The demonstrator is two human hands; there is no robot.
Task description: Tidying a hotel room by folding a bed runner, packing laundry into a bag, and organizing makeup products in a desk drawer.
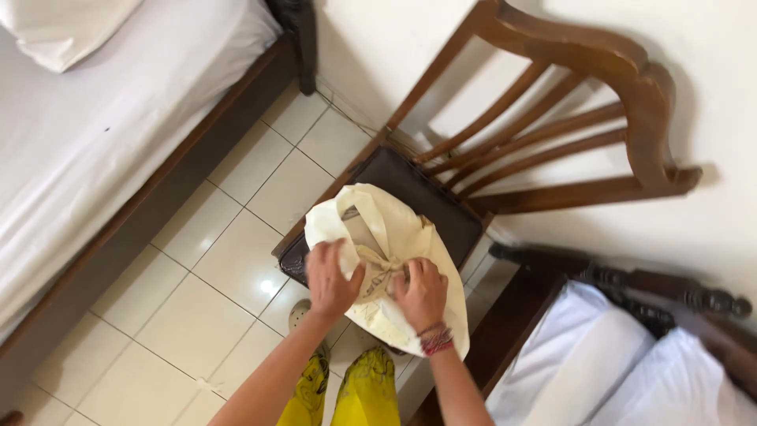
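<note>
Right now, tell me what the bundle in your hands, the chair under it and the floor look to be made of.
Bundle: cream woven cloth, matte; it creases softly and is knotted where the left hand and right hand grip it.
Chair: dark brown wood, polished, going by the sheen on its curved slats; the seat pad looks like dark leather or vinyl.
Floor: pale glazed tiles, glossy with reflections and grout lines.

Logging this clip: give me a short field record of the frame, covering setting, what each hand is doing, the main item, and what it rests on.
setting: tiled floor between two beds with white sheets
main item: cream cloth bag, bunched at the middle
support: dark seat of a wooden chair against the wall
left hand: gripping the gathered cloth on its left side
right hand: gripping the gathered cloth on its right side, braided band on the wrist
also visible: yellow trousers, white pillow on the left bed
</note>
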